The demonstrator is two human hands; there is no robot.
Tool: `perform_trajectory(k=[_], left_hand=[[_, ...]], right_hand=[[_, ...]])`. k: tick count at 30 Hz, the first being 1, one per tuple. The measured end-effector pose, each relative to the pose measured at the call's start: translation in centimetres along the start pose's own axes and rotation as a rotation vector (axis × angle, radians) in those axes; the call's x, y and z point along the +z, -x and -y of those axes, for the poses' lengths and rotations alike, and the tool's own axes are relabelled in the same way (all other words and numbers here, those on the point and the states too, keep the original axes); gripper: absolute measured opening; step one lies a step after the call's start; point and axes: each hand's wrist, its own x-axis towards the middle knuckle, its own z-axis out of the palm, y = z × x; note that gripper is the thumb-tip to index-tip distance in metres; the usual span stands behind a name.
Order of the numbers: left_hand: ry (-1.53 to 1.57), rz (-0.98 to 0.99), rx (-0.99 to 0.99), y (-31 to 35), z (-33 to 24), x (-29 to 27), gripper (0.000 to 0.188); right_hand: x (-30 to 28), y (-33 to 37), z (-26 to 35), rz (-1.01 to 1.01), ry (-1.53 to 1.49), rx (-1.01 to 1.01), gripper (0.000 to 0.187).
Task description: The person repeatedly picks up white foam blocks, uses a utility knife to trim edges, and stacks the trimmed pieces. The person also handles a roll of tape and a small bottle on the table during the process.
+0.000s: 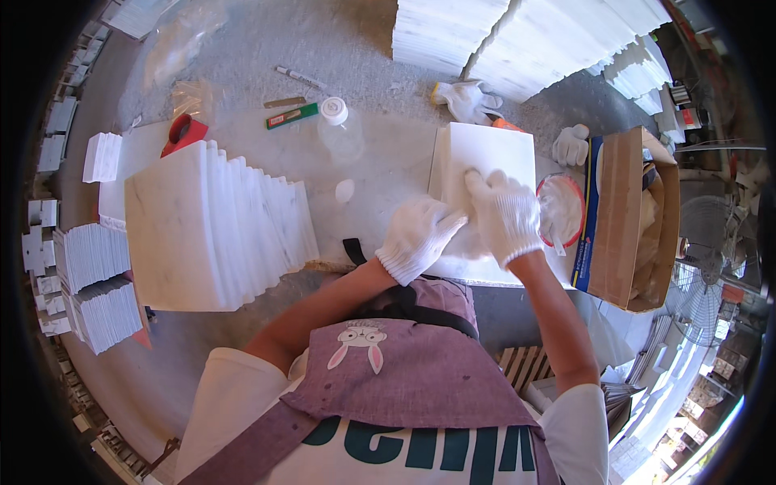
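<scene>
A white stone tile (pixel 495 147) lies flat in front of me, on a pale slab at the right of the bench. My right hand (pixel 503 212), in a white knit glove, bends over the tile with its fingers curled down against the face. Whether a small thing sits under those fingertips I cannot make out. Beside it my left hand (pixel 420 234), gloved the same way, lies over the tile's left near side. Its fingers are drawn together and point right; anything between them is hidden.
Stepped marble tiles (pixel 218 226) stand left. A clear bottle (pixel 340 133), green box (pixel 292 116) and red tape dispenser (pixel 184 133) lie beyond. Right are a red-rimmed tub (pixel 561 212), a cardboard box (pixel 622 218) and spare gloves (pixel 571 145). Tall tile stacks (pixel 558 44) stand behind.
</scene>
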Motion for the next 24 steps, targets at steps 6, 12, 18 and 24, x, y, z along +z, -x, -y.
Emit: perform_trajectory(k=[6, 12, 18, 24], left_hand=[[-0.030, 0.149, -0.038, -0.2, 0.1, -1.0, 0.023], [0.022, 0.043, 0.040, -0.1, 0.2, -0.3, 0.024], [0.071, 0.038, -0.058, -0.4, -1.1, -2.6, 0.019], [0.156, 0.047, -0.340, 1.8, -0.4, -6.4, 0.021]], right_hand=[[-0.8, 2.5, 0.8, 0.124, -0.007, 0.012, 0.034], [-0.5, -0.4, 0.3, -0.002, -0.031, 0.073, 0.037], [-2.1, 3.2, 1.7, 0.153, -0.159, 0.083, 0.032], [0.2, 10.6, -0.1, 0.449, -0.312, 0.215, 0.025]])
